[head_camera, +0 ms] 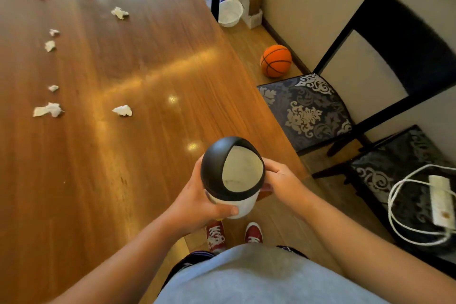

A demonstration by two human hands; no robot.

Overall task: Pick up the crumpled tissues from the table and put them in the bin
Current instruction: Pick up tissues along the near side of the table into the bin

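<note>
A small white bin (243, 206) with a black domed lid (214, 163) is held over the near right corner of the wooden table (148, 106). My left hand (197, 201) wraps its left side and my right hand (281, 181) grips its right side. Through the lid's opening the inside looks pale. Several crumpled white tissues lie across the table: one (122, 110) nearest the bin, a larger one (48, 110) at the left, a small one (53, 88), and others farther back (119, 12), (50, 45).
Two dark patterned chairs (306, 111) stand right of the table; the nearer one carries a white power strip (440, 201) with cable. An orange basketball (275, 60) and a white basket (230, 13) sit on the floor by the wall. My red shoes (216, 236) show below.
</note>
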